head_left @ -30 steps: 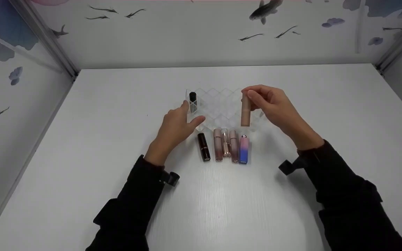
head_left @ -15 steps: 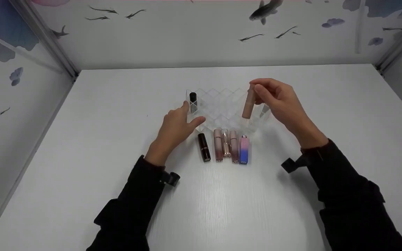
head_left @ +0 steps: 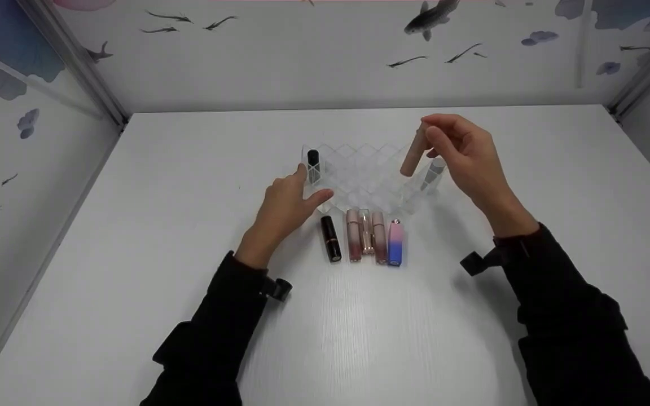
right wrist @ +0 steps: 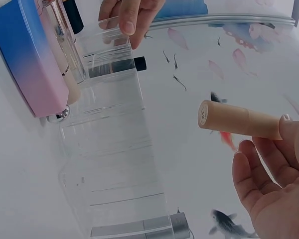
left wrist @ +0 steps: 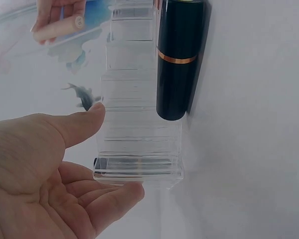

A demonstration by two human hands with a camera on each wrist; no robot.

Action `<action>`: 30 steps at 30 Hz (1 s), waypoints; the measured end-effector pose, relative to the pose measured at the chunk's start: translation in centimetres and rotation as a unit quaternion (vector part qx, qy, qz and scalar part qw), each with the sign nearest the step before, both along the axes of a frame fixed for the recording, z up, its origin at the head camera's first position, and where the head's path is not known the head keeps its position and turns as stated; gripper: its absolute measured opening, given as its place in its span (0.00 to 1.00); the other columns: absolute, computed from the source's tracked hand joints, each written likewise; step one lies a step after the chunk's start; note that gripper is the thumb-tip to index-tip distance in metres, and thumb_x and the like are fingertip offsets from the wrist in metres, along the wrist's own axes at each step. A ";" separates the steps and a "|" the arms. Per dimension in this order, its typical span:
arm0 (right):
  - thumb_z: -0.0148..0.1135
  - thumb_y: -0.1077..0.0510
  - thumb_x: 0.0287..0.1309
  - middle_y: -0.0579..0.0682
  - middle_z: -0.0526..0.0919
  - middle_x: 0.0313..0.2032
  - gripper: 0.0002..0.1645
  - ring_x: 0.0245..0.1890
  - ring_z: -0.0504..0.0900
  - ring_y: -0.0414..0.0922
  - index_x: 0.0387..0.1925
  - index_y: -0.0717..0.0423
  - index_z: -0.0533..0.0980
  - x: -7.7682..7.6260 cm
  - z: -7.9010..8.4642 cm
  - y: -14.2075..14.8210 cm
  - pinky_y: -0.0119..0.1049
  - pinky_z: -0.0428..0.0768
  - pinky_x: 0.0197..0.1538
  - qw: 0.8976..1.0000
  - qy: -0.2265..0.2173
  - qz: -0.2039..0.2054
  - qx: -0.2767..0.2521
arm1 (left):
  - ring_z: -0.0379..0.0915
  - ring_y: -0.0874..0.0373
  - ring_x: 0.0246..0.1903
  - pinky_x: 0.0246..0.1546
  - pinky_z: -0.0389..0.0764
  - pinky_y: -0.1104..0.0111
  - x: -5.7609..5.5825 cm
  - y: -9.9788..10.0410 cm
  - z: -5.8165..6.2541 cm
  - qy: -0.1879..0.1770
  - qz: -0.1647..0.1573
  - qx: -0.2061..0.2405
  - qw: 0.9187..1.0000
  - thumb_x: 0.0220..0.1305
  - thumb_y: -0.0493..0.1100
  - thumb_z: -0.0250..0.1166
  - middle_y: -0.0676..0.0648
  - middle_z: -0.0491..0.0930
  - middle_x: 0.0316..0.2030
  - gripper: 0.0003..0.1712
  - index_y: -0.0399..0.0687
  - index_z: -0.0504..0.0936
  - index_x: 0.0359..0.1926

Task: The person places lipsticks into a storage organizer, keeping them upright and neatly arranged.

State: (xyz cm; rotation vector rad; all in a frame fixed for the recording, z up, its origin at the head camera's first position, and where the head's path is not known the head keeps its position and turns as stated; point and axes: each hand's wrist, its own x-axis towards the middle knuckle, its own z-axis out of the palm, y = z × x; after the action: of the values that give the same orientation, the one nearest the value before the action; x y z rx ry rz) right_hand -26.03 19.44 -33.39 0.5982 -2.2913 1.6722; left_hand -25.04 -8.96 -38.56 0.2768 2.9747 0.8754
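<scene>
Aslant, beige tube (head_left: 413,154) hangs from right grip (head_left: 467,156), top pinched.

Left grip (head_left: 285,200): thumb (left wrist: 79,127) spread wide from the fingers (left wrist: 117,204). Right grip (head_left: 466,163): thumb-and-fingertip pinch, other fingers loosely bent. Left forearm (head_left: 212,327) and right forearm (head_left: 556,299) both black-sleeved, reaching forward and angled in toward each other, bare skin showing past the cuffs.

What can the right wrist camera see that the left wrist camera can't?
Only the right wrist view shows the boxy pink-and-blue tube. Only the left wrist view shows the copper band around the black round tube. Both show the clear plastic organiser, the left hand, and the right hand pinching a round beige tube.
</scene>
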 end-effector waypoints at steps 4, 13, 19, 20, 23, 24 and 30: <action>0.53 0.59 0.66 0.55 0.83 0.42 0.16 0.42 0.80 0.45 0.54 0.58 0.75 -0.1 0.0 0.1 0.30 0.76 0.44 1.000 0.017 -0.001 0.003 | 0.68 0.55 0.28 0.37 0.75 0.64 0.0 0.0 0.1 0.003 0.001 -0.003 1.000 0.62 0.63 0.58 0.30 0.80 0.43 0.48 0.32 0.57 0.69; 0.53 0.57 0.66 0.56 0.83 0.45 0.17 0.45 0.77 0.44 0.55 0.56 0.74 -0.4 -0.6 0.3 0.27 0.74 0.43 0.998 0.027 -0.036 0.050 | 0.76 0.53 0.41 0.48 0.78 0.60 -0.1 0.0 -0.1 -0.009 0.006 0.009 1.000 0.62 0.63 0.58 0.31 0.75 0.55 0.49 0.33 0.56 0.69; 0.54 0.56 0.66 0.54 0.81 0.49 0.18 0.44 0.76 0.41 0.54 0.58 0.75 -0.6 -0.9 0.4 0.26 0.73 0.43 0.996 0.022 -0.054 0.071 | 0.77 0.49 0.51 0.53 0.76 0.59 -0.1 -0.1 -0.1 -0.011 0.004 0.010 1.000 0.62 0.64 0.57 0.32 0.73 0.58 0.49 0.33 0.55 0.70; 0.55 0.56 0.66 0.54 0.81 0.49 0.18 0.44 0.76 0.40 0.54 0.58 0.75 -0.7 -1.0 0.4 0.26 0.72 0.43 0.995 0.021 -0.057 0.076 | 0.76 0.48 0.52 0.54 0.75 0.59 -0.1 -0.1 -0.1 -0.011 0.004 0.011 1.000 0.62 0.64 0.57 0.33 0.73 0.58 0.49 0.33 0.55 0.70; 0.55 0.55 0.65 0.54 0.80 0.50 0.19 0.44 0.76 0.38 0.54 0.57 0.75 -0.9 -1.2 0.4 0.25 0.71 0.44 0.993 0.019 -0.064 0.093 | 0.77 0.49 0.50 0.53 0.76 0.59 -0.1 -0.1 -0.1 -0.013 0.003 0.011 1.000 0.62 0.63 0.57 0.33 0.73 0.58 0.48 0.34 0.55 0.70; 0.55 0.55 0.65 0.53 0.80 0.50 0.19 0.44 0.76 0.38 0.54 0.57 0.75 -0.9 -1.3 0.4 0.25 0.71 0.44 0.993 0.019 -0.064 0.098 | 0.77 0.51 0.48 0.52 0.76 0.59 -0.1 -0.1 -0.1 -0.012 0.003 0.010 1.000 0.62 0.63 0.58 0.33 0.73 0.57 0.48 0.34 0.55 0.70; 0.56 0.56 0.65 0.55 0.80 0.50 0.18 0.44 0.76 0.40 0.53 0.60 0.75 -1.1 -1.5 0.6 0.26 0.71 0.44 0.992 0.019 -0.062 0.107 | 0.66 0.56 0.26 0.37 0.74 0.65 -0.2 -0.1 -0.1 -0.010 0.000 0.008 1.000 0.62 0.63 0.58 0.37 0.79 0.30 0.49 0.33 0.55 0.69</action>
State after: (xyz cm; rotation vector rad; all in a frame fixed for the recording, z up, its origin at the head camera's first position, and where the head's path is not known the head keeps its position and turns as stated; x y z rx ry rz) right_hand -27.09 20.04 -34.91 0.5135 -2.4439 1.3602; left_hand -25.22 -9.05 -38.69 0.2675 2.9495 0.8963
